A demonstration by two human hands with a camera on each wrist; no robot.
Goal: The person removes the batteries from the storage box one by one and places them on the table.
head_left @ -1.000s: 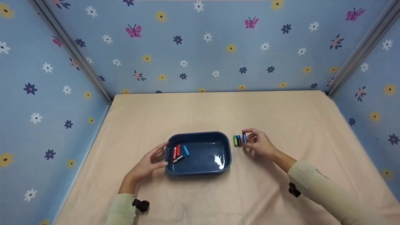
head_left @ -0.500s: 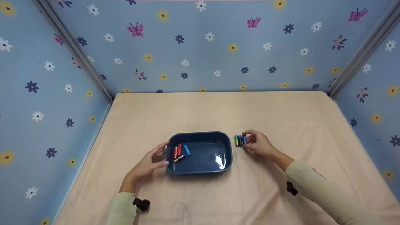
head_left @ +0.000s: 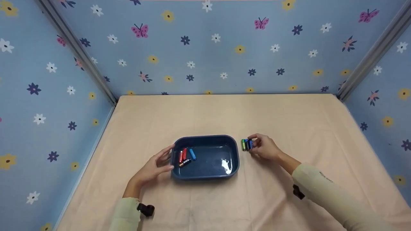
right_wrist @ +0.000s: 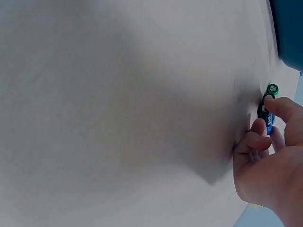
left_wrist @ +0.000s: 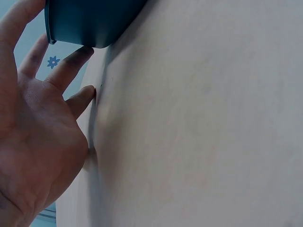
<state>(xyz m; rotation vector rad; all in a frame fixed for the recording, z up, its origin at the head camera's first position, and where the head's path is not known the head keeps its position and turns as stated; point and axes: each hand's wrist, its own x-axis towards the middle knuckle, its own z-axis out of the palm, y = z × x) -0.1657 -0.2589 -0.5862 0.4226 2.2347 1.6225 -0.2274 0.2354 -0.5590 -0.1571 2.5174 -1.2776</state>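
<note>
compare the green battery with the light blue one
The green battery is on the tablecloth, while the light blue battery is inside the tray.
In the head view the green battery runs nearly straight up and down; the light blue battery slants.
The green battery ends a row beside darker ones; the light blue battery has red and black ones near it.
Both are small cylinders.

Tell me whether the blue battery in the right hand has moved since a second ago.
Yes: in the head view, the blue battery pinched by the right hand has shifted slightly left and down the picture, judged against the green battery.
</note>
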